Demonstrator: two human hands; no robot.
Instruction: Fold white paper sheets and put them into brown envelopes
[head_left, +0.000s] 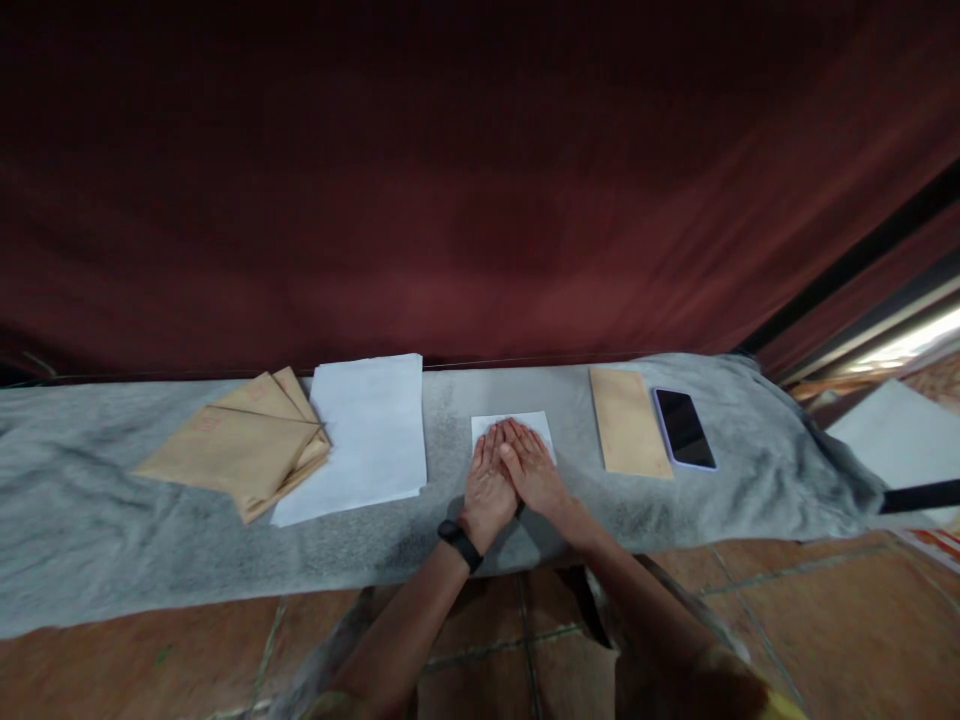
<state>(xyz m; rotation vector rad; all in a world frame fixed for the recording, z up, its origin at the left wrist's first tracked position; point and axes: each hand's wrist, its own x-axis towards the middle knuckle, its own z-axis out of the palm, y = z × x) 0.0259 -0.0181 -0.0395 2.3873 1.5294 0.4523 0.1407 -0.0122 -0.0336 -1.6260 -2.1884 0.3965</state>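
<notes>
Both of my hands lie flat, side by side and slightly overlapping, on a small white piece of paper (540,422) that looks folded. My left hand (489,487), with a black band on its wrist, presses down with fingers stretched out. Against it, my right hand (534,468) also rests flat, its thumb across the left one. The near part of the paper is hidden beneath my palms. Left of the hands is a stack of white paper sheets (375,430). A single brown envelope (630,425) lies to the right.
Several brown envelopes (247,430) are fanned out at the left, partly over the white sheets. A phone (684,430) with a purple edge lies beside the single envelope. Grey cloth (187,555) covers the narrow surface. A dark red curtain (480,230) hangs behind it.
</notes>
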